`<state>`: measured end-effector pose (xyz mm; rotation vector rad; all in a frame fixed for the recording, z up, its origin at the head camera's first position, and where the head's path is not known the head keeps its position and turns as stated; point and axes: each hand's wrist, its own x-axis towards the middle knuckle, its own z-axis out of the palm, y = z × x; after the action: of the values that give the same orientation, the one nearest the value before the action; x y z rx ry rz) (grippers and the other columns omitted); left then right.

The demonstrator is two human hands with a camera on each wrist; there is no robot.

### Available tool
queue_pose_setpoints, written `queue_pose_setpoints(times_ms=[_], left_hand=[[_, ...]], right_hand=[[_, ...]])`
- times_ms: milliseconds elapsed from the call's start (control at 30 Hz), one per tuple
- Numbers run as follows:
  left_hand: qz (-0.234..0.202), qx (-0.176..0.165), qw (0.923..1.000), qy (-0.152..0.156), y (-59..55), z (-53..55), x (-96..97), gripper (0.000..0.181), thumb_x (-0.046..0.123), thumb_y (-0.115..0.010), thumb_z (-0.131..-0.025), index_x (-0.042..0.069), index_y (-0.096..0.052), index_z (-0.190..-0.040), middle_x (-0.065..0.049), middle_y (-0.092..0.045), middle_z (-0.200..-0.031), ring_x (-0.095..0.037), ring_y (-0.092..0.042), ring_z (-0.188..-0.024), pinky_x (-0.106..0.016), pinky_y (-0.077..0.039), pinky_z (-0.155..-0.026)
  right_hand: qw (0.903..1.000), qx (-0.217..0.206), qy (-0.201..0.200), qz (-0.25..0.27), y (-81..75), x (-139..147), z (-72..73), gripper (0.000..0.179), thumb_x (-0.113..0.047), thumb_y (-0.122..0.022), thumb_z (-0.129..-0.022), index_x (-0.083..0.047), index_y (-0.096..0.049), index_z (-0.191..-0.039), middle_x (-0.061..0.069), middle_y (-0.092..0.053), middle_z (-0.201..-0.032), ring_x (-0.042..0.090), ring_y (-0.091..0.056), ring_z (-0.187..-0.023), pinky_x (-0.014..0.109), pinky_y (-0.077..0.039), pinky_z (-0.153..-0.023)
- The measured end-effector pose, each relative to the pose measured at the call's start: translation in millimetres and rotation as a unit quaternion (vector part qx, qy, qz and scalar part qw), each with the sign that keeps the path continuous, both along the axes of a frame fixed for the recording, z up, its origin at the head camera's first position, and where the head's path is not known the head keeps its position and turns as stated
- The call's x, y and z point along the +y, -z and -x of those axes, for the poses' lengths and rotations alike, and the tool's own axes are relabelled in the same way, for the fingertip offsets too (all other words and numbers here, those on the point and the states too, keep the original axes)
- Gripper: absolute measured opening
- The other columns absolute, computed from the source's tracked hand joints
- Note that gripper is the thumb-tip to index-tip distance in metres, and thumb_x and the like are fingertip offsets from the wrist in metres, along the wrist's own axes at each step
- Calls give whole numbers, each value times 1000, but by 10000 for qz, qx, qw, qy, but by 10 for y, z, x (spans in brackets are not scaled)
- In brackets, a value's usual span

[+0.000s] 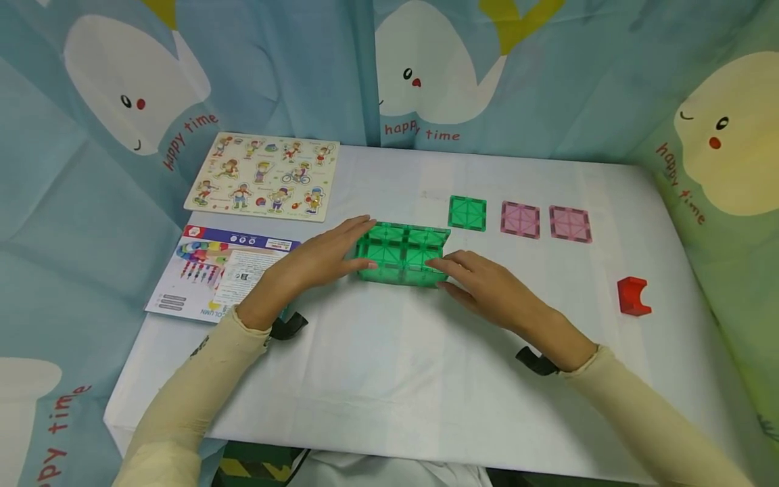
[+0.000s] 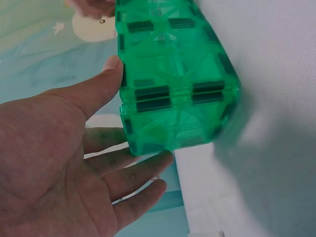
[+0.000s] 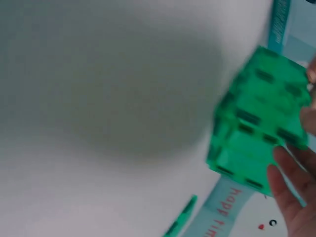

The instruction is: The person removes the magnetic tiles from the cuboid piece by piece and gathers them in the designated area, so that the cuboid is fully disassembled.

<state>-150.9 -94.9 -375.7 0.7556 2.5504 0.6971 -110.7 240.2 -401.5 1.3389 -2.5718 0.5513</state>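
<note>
Two ends of the green tile box, near the middle of the head view, are in hand. The left hand spans the left end in a fairly wide, light grip, thumb against one edge and the other fingers spread at the end; the right hand holds the right end between thumb and fingers, more narrowly. Since the panels appear joined only at their edges, good handling probably means even, gentle pressure from both sides, easing seams flush without squeezing the middle, where walls could fold. Whether every seam is closed, I cannot tell. One loose green tile and two pink tiles lie flat, right of and above centre.
</note>
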Motion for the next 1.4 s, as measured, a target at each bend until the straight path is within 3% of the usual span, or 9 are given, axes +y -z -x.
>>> queue_pose_setpoints(times_ms=[233, 600, 833, 1000, 1133, 1233, 1333, 1400], left_hand=[[24, 11, 10000, -5, -4, 5, 0, 83, 47, -64, -105, 16, -22, -170, -7, -15, -177, -29, -23, -162, -53, -31, -127], [18, -12, 10000, -4, 8, -6, 11, 83, 45, -65, -105, 15, -22, -170, -8, -16, -177, -29, -21, -162, -53, -30, -127], [48, -32, 10000, -32, -4, -11, 16, 84, 46, -65, -104, 16, -22, -170, -7, -15, -177, -29, -21, -163, -53, -29, -128], [58, -48, 10000, -24, 0, -5, 17, 84, 47, -65, -105, 16, -22, -170, -7, -15, -177, -29, -21, -162, -54, -28, -128], [39, -27, 10000, -13, -1, 1, 15, 84, 46, -65, -104, 16, -22, -170, -8, -16, -177, -30, -22, -162, -54, -29, -128], [31, -19, 10000, -5, -3, 3, 14, 84, 46, -66, -104, 16, -22, -170, -8, -16, -177, -30, -22, -162, -54, -29, -128], [30, -36, 10000, 5, -1, 2, 11, 84, 46, -65, -104, 17, -22, -170, -8, -15, -177, -30, -22, -162, -54, -29, -127], [28, -51, 10000, 18, 1, 0, 11, 84, 46, -65, -105, 17, -22, -170, -8, -15, -178, -31, -22, -162, -55, -30, -127]], right_hand=[[9998, 158, -140, 24, 172, -7, -72, 68, 7, -82, -86, -13, -60, -147, 10, -64, -117, 21, -69, -102, 33, -62, -76], [9997, 212, -152, -35, 192, 0, -171, 71, 11, -79, -87, -13, -58, -151, 8, -62, -107, 15, -64, -91, 28, -55, -68], [9995, 126, 11, 289, 77, -7, -246, 70, 15, -77, -85, -11, -61, -148, 8, -63, -108, 18, -64, -97, 30, -57, -71], [9952, -19, 349, 917, -90, 111, -182, 67, 22, -75, -83, -7, -64, -142, 9, -63, -104, 17, -60, -92, 24, -50, -70], [9851, -412, 1090, 1265, -221, 306, -40, 54, 19, -71, -90, -7, -67, -137, 13, -62, -109, 21, -63, -96, 11, -47, -82], [9745, -1024, 1569, 1238, -249, 480, 94, 47, 15, -67, -95, -6, -68, -137, 16, -58, -114, 27, -64, -102, 2, -41, -92], [9617, -1818, 1753, 1065, -187, 648, 240, 41, 10, -64, -100, -4, -67, -138, 19, -54, -115, 33, -63, -104, 3, -43, -87], [9517, -2305, 1833, 874, -130, 727, 321, 38, 5, -62, -103, -3, -65, -141, 20, -54, -117, 34, -63, -103, 11, -47, -81]])
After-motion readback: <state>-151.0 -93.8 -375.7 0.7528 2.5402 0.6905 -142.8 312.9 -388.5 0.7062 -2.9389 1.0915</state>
